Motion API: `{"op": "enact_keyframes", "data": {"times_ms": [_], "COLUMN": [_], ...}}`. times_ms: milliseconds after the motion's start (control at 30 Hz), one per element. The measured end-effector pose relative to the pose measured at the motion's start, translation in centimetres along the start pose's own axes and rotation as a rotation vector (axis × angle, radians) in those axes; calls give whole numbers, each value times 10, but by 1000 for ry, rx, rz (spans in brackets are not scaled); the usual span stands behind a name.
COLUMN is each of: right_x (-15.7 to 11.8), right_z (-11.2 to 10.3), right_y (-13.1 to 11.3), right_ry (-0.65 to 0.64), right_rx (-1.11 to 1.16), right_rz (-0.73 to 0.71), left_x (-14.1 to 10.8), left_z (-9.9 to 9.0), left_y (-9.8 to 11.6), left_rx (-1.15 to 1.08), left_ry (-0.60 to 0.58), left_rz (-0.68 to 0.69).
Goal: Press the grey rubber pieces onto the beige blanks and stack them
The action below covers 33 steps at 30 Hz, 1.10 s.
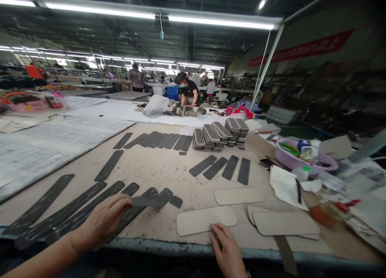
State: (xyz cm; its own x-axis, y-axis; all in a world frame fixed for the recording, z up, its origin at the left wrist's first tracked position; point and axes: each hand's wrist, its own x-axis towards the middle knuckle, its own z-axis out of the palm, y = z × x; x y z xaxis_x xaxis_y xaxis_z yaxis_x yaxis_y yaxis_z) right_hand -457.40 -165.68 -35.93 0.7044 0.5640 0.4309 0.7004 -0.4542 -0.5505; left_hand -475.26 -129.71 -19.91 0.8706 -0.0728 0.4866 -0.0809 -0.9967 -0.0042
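Observation:
My left hand (110, 213) is closed on one end of a dark grey strip (145, 201), which sticks out to the right above the table. Beneath and beside it lie several long dark strips (69, 205) with shiny streaks, fanned towards the table's near edge. My right hand (226, 246) rests its fingertips on the lower edge of a beige rounded panel (205, 219), thumb apart. Just above that panel lies another beige panel (239, 195). To the right is a small overlapping pile of beige panels (286, 222), with a dark strip (285, 254) under it hanging over the edge.
Shorter dark pieces (230, 167) lie in rows mid-table, behind them stacks of grey-topped panels (211, 135). At right are an open notebook (285, 185) and a purple basin (327, 163) of small items. Across the table a person (189, 91) bends over piled pieces.

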Motion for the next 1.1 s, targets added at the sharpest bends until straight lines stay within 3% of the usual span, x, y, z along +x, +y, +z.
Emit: {"op": "enact_keyframes", "data": {"times_ms": [200,367,500,700,833,967,1100], "right_x": [1,5,21,40,42,50,61], "right_z": [-5,-11,-20,-41,-49,-42,-32], "right_y": [0,-6,-23,-44,-48,-55,-72], "right_ry": [-59,-35,48,30,78,20,-70], "right_rx": [98,326,707,1304,1363,1323,1351], "right_rz": [84,241,446,639,697,697,706], "left_x": [91,131,133,113,104,104,106], "left_z": [-32,-68,-73,-38,-26,-36,-49], "left_y": [10,37,56,66,76,90,102], "left_rx": [88,-93,-366,-911,-1163,-1335,-1416], "left_ry": [55,146,90,9,-87,-132,-162], "left_rz": [-5,-161,-349,-592,-734,-800,-778]}}
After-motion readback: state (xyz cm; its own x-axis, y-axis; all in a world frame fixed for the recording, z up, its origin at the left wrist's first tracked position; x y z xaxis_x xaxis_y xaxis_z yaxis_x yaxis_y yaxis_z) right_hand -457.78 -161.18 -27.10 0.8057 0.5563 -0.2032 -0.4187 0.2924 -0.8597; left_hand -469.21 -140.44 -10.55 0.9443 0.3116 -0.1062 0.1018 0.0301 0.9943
